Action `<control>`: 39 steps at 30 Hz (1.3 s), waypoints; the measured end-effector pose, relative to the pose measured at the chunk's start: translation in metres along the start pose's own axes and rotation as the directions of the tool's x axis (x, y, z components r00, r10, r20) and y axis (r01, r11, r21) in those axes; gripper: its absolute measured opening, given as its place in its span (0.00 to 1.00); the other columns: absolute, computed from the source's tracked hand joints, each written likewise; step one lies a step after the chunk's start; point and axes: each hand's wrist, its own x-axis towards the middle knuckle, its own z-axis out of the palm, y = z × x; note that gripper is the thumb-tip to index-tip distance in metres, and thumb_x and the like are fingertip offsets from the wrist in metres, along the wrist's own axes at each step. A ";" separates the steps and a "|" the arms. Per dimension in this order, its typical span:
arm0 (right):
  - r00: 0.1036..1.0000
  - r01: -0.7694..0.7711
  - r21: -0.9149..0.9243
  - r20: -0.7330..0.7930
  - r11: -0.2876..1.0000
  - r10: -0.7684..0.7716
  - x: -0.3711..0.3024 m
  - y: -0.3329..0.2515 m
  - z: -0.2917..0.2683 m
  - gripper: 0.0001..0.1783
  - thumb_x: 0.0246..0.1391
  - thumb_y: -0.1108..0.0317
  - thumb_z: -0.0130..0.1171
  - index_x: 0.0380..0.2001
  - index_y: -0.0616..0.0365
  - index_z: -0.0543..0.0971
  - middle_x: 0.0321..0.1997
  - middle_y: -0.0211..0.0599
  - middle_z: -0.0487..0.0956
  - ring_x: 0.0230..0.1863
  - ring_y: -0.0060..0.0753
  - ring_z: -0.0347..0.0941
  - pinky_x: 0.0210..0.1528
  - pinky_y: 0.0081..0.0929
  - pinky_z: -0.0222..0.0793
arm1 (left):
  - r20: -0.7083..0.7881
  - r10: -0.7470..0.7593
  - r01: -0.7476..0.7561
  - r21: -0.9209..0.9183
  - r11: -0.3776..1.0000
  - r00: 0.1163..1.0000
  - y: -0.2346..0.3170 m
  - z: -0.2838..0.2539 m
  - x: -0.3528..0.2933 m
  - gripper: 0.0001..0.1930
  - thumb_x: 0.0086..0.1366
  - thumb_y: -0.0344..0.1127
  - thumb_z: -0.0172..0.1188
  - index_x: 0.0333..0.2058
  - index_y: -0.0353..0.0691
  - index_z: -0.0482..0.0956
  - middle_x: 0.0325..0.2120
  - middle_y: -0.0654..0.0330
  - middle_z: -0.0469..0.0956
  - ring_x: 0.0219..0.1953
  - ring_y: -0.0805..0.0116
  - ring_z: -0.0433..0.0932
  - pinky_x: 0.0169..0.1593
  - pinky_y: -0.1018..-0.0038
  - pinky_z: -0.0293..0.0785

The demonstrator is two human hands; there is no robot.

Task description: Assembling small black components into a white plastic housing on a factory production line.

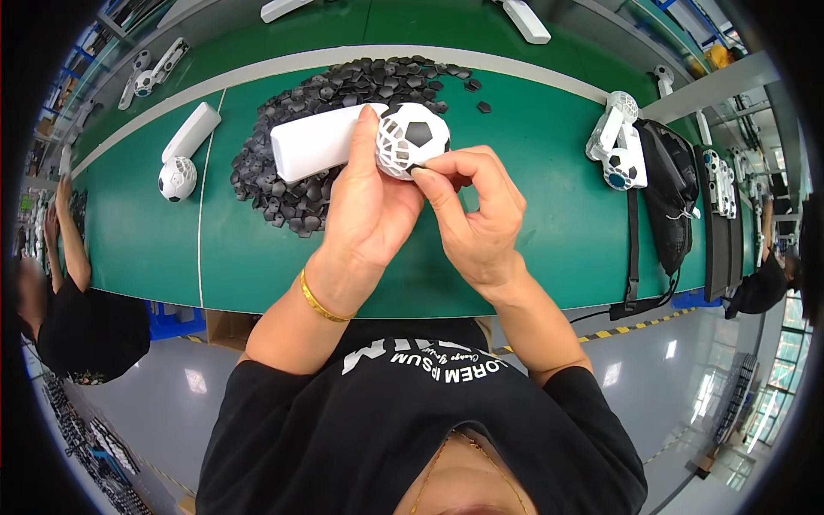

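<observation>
Over the green table I hold up a white device with a blocky handle [313, 142] and a soccer-ball-shaped head [419, 129]. My left hand [369, 202] is closed round it from below, the thumb lying where handle and ball meet. The ball has an openwork lattice on its left side and black pentagons set in its white shell. At its lower right edge my right hand [476, 202] pinches a small black pentagon piece [415, 169], mostly hidden by the fingertips, against the ball. Behind and below the device spreads a heap of loose black pentagon pieces [287, 202].
A similar ball-headed device [178, 178] lies at the left, and more white devices [620, 146] lie at the right beside a black bag [665, 197]. A pale ledge [549, 81] runs along the table's far side. Other people [86, 335] work at left and right.
</observation>
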 end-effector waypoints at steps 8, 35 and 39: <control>0.999 -0.002 -0.015 -0.043 1.000 0.001 -0.008 0.004 0.005 0.09 0.49 0.78 0.66 0.31 0.62 0.76 0.29 0.36 0.78 0.28 0.24 0.73 0.31 0.20 0.70 | -0.058 0.029 -0.030 -0.017 0.999 0.998 -0.004 -0.001 -0.004 0.19 0.72 0.49 0.46 0.47 0.37 0.69 0.44 0.55 0.75 0.48 0.62 0.74 0.54 0.62 0.73; 1.000 -0.003 -0.162 0.026 0.987 0.007 -0.014 0.006 0.000 0.08 0.50 0.75 0.66 0.29 0.62 0.75 0.26 0.34 0.79 0.25 0.22 0.73 0.28 0.20 0.71 | -0.114 -0.007 0.012 0.037 0.999 0.993 -0.011 -0.004 0.000 0.26 0.73 0.56 0.38 0.51 0.38 0.69 0.48 0.47 0.74 0.51 0.52 0.73 0.57 0.50 0.69; 0.998 -0.044 -0.152 0.027 0.987 0.049 -0.012 0.004 0.000 0.08 0.50 0.75 0.67 0.28 0.62 0.75 0.25 0.33 0.79 0.24 0.22 0.73 0.28 0.20 0.71 | -0.109 0.005 0.000 0.040 0.999 0.994 -0.010 -0.007 0.001 0.27 0.72 0.57 0.38 0.51 0.38 0.69 0.48 0.47 0.74 0.49 0.52 0.73 0.56 0.51 0.69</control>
